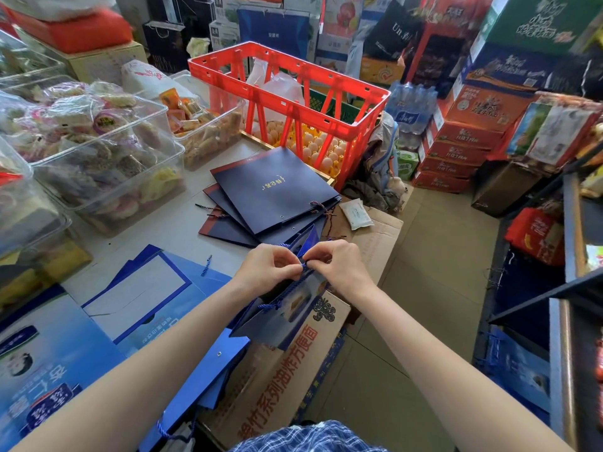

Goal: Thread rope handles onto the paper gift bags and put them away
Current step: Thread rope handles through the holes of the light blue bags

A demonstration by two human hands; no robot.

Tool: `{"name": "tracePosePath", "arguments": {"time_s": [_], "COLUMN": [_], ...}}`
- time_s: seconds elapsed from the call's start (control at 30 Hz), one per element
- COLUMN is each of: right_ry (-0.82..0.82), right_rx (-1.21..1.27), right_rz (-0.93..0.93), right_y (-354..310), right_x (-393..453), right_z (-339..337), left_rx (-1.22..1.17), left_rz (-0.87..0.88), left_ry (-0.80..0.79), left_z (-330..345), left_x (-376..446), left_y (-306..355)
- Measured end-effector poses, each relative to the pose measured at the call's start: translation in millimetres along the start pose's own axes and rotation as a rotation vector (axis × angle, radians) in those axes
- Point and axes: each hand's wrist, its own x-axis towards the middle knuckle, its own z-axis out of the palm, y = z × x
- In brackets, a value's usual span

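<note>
A blue paper gift bag (pixel 280 318) hangs opened in the middle of the view, above a brown cardboard box. My left hand (pixel 270 265) and my right hand (pixel 336 262) meet at its top edge, and both pinch the blue rope handle (pixel 305 267) there. A length of the rope (pixel 280 298) trails down the bag's side. A stack of flat dark navy bags (pixel 270 194) lies on the table beyond my hands, with loose rope ends at its edge. Flat light blue bags (pixel 140 295) lie at the left.
A red plastic crate (pixel 329 89) stands over egg trays at the back. Clear tubs of snacks (pixel 98 151) line the left side. The brown cardboard box (pixel 293 363) sits below my hands. Stacked red cartons (pixel 456 148) and shelves (pixel 561 288) border the tiled floor at right.
</note>
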Motion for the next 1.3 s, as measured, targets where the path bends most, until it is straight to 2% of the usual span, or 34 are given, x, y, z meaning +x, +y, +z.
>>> {"name": "tracePosePath", "arguments": {"time_s": [0.13,0.3,0.47,0.63,0.77,1.03,1.2,1.3], "right_ry": [-0.018,-0.108,-0.247,-0.164,-0.162,-0.091,-0.008,0.009], "right_rx": [0.058,0.133,0.158,0.09,0.065,0.113,0.163,0.148], "right_rz": [-0.004,-0.005,-0.048,-0.074,-0.077,-0.123,-0.15,-0.183], "right_y": [2,4,3,1,3,8,9,8], "right_x": [2,6,4,6,8,3,2,0], "right_z": [-2,-7,-9,-6,-9,-5,-1,3], "left_rx": [0.013,-0.102,-0.02,0.011,0.015,0.019,-0.084,-0.037], "left_rz": [0.072,0.069,0.063,0.083,0.054,0.061,0.019,0.03], "left_ry": [-0.06,0.019,0.084,0.187,0.252,0.239,0.21,0.201], "left_z": [-2,4,3,10,18,14,11,10], "left_x": [-2,-1,2,-1,-1,-1,2,1], "left_y": [1,2,-5,-6,-6,-4,-7,-6]}}
